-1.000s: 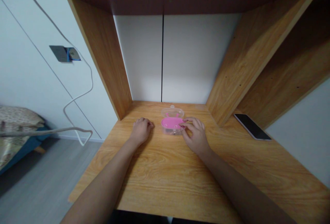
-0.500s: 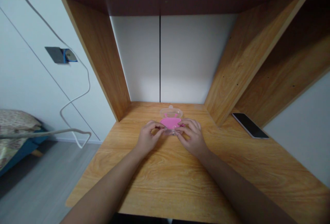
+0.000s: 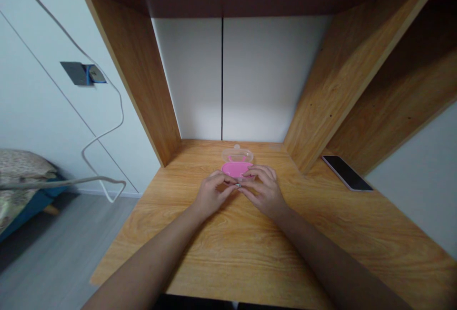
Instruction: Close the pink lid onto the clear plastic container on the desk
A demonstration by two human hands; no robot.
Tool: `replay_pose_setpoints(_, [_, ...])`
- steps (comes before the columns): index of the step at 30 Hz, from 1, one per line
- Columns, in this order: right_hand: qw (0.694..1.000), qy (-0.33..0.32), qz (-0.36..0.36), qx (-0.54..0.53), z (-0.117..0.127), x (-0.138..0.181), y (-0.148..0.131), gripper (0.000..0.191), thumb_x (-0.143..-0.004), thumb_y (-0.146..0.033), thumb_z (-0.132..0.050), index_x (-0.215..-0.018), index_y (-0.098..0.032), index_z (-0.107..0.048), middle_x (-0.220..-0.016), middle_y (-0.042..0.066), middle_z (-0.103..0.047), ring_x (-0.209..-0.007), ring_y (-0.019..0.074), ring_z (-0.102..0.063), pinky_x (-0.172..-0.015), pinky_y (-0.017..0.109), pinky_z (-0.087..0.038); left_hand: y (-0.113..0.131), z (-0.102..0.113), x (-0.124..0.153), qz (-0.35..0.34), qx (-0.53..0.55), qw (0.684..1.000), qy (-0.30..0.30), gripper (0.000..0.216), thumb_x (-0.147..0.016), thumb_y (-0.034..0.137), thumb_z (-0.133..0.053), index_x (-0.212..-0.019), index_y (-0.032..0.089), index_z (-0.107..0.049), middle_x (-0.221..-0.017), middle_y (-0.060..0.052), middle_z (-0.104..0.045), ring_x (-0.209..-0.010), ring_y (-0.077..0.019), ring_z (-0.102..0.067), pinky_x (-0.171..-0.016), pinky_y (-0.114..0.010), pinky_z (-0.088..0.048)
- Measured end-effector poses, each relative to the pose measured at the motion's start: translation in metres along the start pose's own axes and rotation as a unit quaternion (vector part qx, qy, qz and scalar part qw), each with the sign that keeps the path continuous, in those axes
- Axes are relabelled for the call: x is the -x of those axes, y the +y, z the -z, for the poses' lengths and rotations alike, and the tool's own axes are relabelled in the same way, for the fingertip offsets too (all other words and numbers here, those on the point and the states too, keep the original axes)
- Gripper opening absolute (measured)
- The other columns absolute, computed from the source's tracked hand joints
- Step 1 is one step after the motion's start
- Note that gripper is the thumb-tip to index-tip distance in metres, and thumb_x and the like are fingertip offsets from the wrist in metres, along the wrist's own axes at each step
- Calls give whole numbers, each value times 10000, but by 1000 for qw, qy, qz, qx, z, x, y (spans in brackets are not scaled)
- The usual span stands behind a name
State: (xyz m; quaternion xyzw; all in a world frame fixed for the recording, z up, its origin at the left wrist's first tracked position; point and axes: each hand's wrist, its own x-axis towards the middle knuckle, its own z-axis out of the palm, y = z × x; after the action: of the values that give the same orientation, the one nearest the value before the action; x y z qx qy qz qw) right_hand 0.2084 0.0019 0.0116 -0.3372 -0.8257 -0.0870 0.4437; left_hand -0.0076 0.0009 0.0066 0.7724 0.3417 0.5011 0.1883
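A small pink case (image 3: 236,169) lies on the desk with its clear lid (image 3: 237,155) tipped open behind it. Just in front of the case, my left hand (image 3: 214,191) and my right hand (image 3: 263,191) meet at their fingertips. Between thumbs and forefingers they pinch a small shiny piece (image 3: 238,185), too small to make out its kind. Some of my right fingers rest over the case's right front edge and hide part of it.
A phone (image 3: 347,173) lies on the desk at the right. Wooden side panels and a shelf (image 3: 228,0) frame the space above the desk (image 3: 228,248). At the left a white cable (image 3: 122,110) hangs before the wall.
My hands have drawn together and slightly toward me, off the case's front edge. The small shiny piece now shows between my fingertips, and more of the pink case is visible.
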Motion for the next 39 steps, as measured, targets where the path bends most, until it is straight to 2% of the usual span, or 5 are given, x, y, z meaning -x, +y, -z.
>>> replay_pose_setpoints(7, [1000,0,-8,14,0,0,-1,148,-874,-273,-723,-988,-361,-760,-1064,23,-713,-1110,259,-608,-959,465,-446,3,2,-1,-22,9,1000,2,75,-881,282,-726,-903,213,-741,-887,-51,-746,-844,-178,-673,-800,-323,-550])
replay_pose_setpoints(16, [1000,-2,1,1,1,-1,-3,190,-858,-259,-721,-1020,-352,-757,-1076,27,-714,-1107,254,-608,-965,469,-442,2,0,0,-17,9,1000,-16,86,-861,291,-747,-895,213,-733,-888,-53,-737,-848,-180,-668,-801,-321,-544])
replay_pose_setpoints(23, [1000,4,7,-6,0,0,-3,210,-856,-206,-706,-1031,-317,-743,-1084,27,-721,-1112,251,-609,-978,466,-428,5,1,-3,-55,-20,998,-16,99,-857,286,-750,-908,206,-725,-901,-51,-753,-863,-183,-669,-816,-331,-530])
replay_pose_setpoints(28, [1000,17,23,-5,0,-1,-4,208,-848,-191,-718,-1019,-307,-741,-1016,21,-739,-1066,248,-625,-958,457,-432,3,-1,-3,-88,-24,995,-37,72,-863,276,-741,-858,205,-729,-876,-41,-772,-855,-189,-679,-838,-352,-522])
replay_pose_setpoints(39, [999,16,27,-4,0,-1,-5,199,-855,-195,-726,-1015,-312,-744,-995,13,-751,-1085,253,-622,-968,470,-431,5,-1,-3,-81,-28,996,-25,41,-866,238,-699,-865,197,-706,-890,-63,-746,-859,-193,-671,-823,-351,-526])
